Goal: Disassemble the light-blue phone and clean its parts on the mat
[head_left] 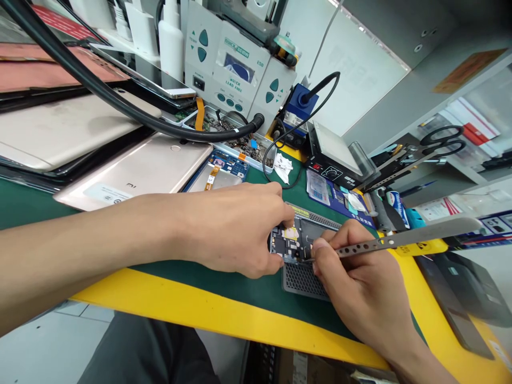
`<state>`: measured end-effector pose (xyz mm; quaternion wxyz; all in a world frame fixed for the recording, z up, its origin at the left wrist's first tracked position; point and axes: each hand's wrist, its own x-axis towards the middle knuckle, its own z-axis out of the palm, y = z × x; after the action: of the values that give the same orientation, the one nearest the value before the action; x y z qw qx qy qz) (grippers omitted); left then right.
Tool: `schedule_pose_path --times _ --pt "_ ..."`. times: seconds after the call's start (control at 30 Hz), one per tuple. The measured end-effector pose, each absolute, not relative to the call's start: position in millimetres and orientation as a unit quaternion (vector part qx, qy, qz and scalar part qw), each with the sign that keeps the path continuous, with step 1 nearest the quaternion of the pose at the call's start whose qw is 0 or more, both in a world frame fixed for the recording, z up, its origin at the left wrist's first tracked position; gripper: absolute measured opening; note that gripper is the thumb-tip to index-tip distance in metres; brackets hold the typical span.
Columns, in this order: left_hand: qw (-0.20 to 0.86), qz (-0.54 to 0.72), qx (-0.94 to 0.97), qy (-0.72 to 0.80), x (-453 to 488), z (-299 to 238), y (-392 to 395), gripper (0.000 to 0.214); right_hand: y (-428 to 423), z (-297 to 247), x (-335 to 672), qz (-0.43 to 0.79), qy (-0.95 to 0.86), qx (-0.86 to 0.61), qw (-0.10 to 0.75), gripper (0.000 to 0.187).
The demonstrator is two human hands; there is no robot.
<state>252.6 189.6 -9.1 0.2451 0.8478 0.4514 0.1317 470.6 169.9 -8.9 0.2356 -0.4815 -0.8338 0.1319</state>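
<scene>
My left hand (pixel 244 229) grips the left end of an opened phone (pixel 294 245), whose circuit board faces up. In my right hand (pixel 356 277) is a pair of metal tweezers (pixel 366 247), pinched near the tips. Their points touch or nearly touch the board's lower edge; my fingers partly hide that spot. Under the phone lies a dark perforated pad (pixel 304 280) on the green mat. The phone's right part is partly covered by my right fingers.
A rework station (pixel 240 58) stands behind, its thick black hose (pixel 132 114) arching over several phones at left. A parts tray (pixel 260 146) holds small scraps. At right are a heating plate (pixel 334 154), black scissors (pixel 442 141) and dark phones (pixel 452 304). A yellow edge (pixel 192 298) borders the bench.
</scene>
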Motion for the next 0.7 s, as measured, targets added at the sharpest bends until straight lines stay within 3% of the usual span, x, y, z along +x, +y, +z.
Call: schedule_pose_path --times 0.7 --pt "0.245 0.118 0.850 0.451 252.1 -6.3 189.9 0.036 170.0 -10.0 471.9 0.131 -0.841 -0.469 0.236 0.031"
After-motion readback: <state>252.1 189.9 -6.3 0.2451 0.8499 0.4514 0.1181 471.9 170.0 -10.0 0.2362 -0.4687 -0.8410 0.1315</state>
